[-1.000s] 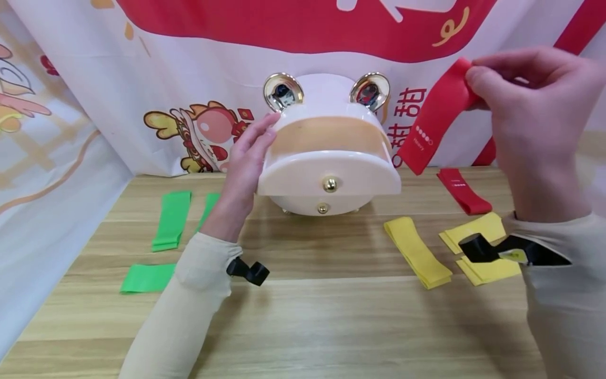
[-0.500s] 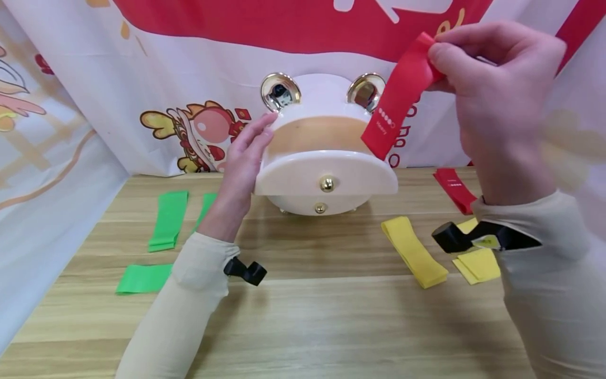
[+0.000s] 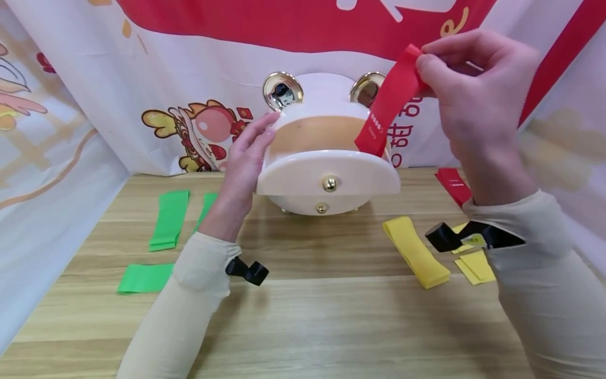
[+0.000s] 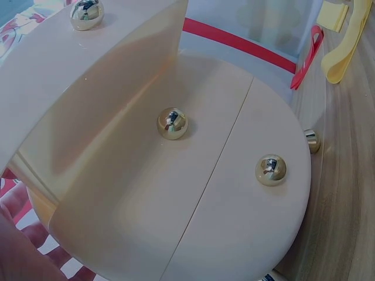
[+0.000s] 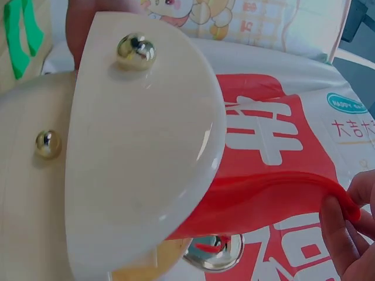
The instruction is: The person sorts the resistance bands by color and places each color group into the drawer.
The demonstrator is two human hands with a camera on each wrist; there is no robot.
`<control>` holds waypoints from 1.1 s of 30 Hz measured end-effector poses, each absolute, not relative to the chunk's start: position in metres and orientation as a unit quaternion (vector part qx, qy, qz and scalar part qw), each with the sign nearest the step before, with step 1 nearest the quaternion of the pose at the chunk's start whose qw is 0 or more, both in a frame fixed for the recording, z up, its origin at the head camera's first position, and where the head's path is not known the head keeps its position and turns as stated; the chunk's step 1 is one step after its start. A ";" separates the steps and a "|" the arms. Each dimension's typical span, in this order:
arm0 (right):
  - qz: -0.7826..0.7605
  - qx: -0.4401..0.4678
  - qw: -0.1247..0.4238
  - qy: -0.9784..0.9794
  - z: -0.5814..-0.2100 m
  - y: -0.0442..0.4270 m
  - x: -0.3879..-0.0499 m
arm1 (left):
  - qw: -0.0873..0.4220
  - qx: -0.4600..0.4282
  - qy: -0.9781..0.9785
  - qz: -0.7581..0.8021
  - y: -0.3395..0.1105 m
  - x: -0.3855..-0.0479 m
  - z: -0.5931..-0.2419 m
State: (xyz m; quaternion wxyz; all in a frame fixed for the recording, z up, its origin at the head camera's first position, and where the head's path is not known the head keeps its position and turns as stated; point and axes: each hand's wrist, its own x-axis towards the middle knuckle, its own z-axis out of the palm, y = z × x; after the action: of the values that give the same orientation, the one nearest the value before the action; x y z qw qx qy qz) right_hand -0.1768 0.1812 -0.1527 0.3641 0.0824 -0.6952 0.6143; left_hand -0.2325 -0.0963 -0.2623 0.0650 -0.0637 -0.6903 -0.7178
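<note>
My right hand [image 3: 483, 89] pinches one end of a red resistance band [image 3: 390, 105] between thumb and fingers. The band hangs down, printed "Heavy", and its lower end dips behind the front of a pulled-out top drawer [image 3: 291, 173]. That drawer belongs to a rounded white cabinet [image 3: 324, 87] with gold ball knobs and two gold-rimmed eye shapes on top. With fingers extended, my left hand [image 3: 243, 158] rests against the cabinet's left side. In the right wrist view the band [image 5: 269, 202] stretches from the fingertips to behind the drawer front [image 5: 140, 146].
Green bands [image 3: 169, 218] lie on the wooden table [image 3: 331, 326] to the left. At right are several folded yellow bands [image 3: 416, 252] and another red band [image 3: 453, 185], partly hidden by my right arm. A printed cloth [image 3: 227, 63] hangs behind the cabinet.
My right hand has moved left with the red band, from right of the cabinet to over the drawer, then lowered slightly so its end enters the drawer. The left hand stays in place.
</note>
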 end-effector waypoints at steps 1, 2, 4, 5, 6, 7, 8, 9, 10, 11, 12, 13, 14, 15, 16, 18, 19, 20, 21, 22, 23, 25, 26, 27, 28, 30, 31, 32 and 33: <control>0.609 0.081 0.369 -0.698 -0.154 0.183 -0.177 | 0.066 -0.064 -0.690 -0.718 -0.096 -0.232 -0.262; 0.609 0.082 0.373 -0.695 -0.154 0.185 -0.178 | 0.066 -0.064 -0.690 -0.718 -0.096 -0.232 -0.262; 0.617 0.088 0.379 -0.684 -0.155 0.188 -0.179 | 0.068 -0.064 -0.689 -0.719 -0.095 -0.232 -0.262; 0.620 0.089 0.381 -0.680 -0.156 0.189 -0.179 | 0.069 -0.064 -0.687 -0.720 -0.095 -0.232 -0.262; 0.622 0.088 0.380 -0.679 -0.156 0.189 -0.178 | 0.070 -0.064 -0.687 -0.721 -0.095 -0.232 -0.262; 0.623 0.087 0.379 -0.678 -0.156 0.189 -0.178 | 0.069 -0.064 -0.685 -0.723 -0.095 -0.232 -0.262; 0.625 0.085 0.373 -0.680 -0.157 0.189 -0.177 | 0.069 -0.063 -0.683 -0.724 -0.095 -0.233 -0.262; 0.624 0.084 0.368 -0.684 -0.157 0.188 -0.177 | 0.069 -0.062 -0.682 -0.726 -0.095 -0.233 -0.262; 0.617 0.080 0.363 -0.694 -0.158 0.187 -0.176 | 0.069 -0.061 -0.682 -0.726 -0.095 -0.233 -0.262; 0.607 0.076 0.360 -0.704 -0.159 0.186 -0.175 | 0.069 -0.060 -0.682 -0.726 -0.095 -0.233 -0.262; 0.595 0.075 0.360 -0.715 -0.160 0.184 -0.175 | 0.069 -0.060 -0.681 -0.726 -0.095 -0.234 -0.262; 0.584 0.075 0.362 -0.723 -0.161 0.183 -0.174 | 0.069 -0.060 -0.680 -0.727 -0.095 -0.234 -0.263; 0.569 0.074 0.367 -0.732 -0.163 0.181 -0.174 | 0.069 -0.060 -0.680 -0.727 -0.095 -0.234 -0.263; 0.558 0.075 0.372 -0.738 -0.164 0.180 -0.175 | 0.069 -0.060 -0.680 -0.728 -0.095 -0.234 -0.263; 0.542 0.074 0.378 -0.747 -0.166 0.178 -0.175 | 0.069 -0.060 -0.679 -0.728 -0.095 -0.234 -0.263; 0.523 0.079 0.389 -0.754 -0.169 0.175 -0.176 | 0.069 -0.061 -0.678 -0.729 -0.095 -0.234 -0.263; 0.518 0.081 0.391 -0.756 -0.170 0.174 -0.177 | 0.070 -0.062 -0.678 -0.729 -0.095 -0.234 -0.263; 0.516 0.085 0.392 -0.757 -0.171 0.173 -0.177 | 0.070 -0.062 -0.678 -0.729 -0.095 -0.234 -0.263; 0.513 0.087 0.391 -0.759 -0.172 0.173 -0.178 | 0.070 -0.063 -0.678 -0.729 -0.094 -0.235 -0.263; 0.512 0.090 0.391 -0.760 -0.173 0.172 -0.179 | 0.070 -0.063 -0.678 -0.729 -0.094 -0.235 -0.263; 0.510 0.092 0.390 -0.761 -0.173 0.171 -0.179 | 0.071 -0.063 -0.679 -0.728 -0.094 -0.235 -0.263; 0.502 0.096 0.390 -0.766 -0.174 0.170 -0.179 | 0.072 -0.064 -0.679 -0.728 -0.094 -0.235 -0.263; 0.499 0.097 0.389 -0.768 -0.175 0.169 -0.179 | 0.073 -0.065 -0.680 -0.727 -0.093 -0.235 -0.263; 0.494 0.099 0.389 -0.771 -0.175 0.167 -0.179 | 0.074 -0.065 -0.679 -0.727 -0.093 -0.235 -0.263; 0.489 0.101 0.388 -0.775 -0.176 0.166 -0.179 | 0.075 -0.065 -0.680 -0.727 -0.093 -0.234 -0.263; 0.484 0.103 0.386 -0.779 -0.177 0.163 -0.179 | 0.077 -0.065 -0.680 -0.726 -0.094 -0.234 -0.263; 0.481 0.103 0.384 -0.781 -0.178 0.161 -0.179 | 0.078 -0.065 -0.680 -0.726 -0.094 -0.234 -0.263; 0.483 0.104 0.379 -0.782 -0.179 0.159 -0.179 | 0.079 -0.065 -0.680 -0.726 -0.094 -0.234 -0.264; 0.488 0.106 0.375 -0.781 -0.179 0.158 -0.180 | 0.080 -0.065 -0.681 -0.725 -0.094 -0.234 -0.264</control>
State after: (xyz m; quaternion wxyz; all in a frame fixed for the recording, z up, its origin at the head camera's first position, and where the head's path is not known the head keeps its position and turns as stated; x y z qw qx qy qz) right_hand -0.1797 0.1575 -0.1791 0.3750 0.1063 -0.7813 0.4875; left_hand -0.2341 -0.0942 -0.2636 0.0801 -0.0652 -0.6806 -0.7253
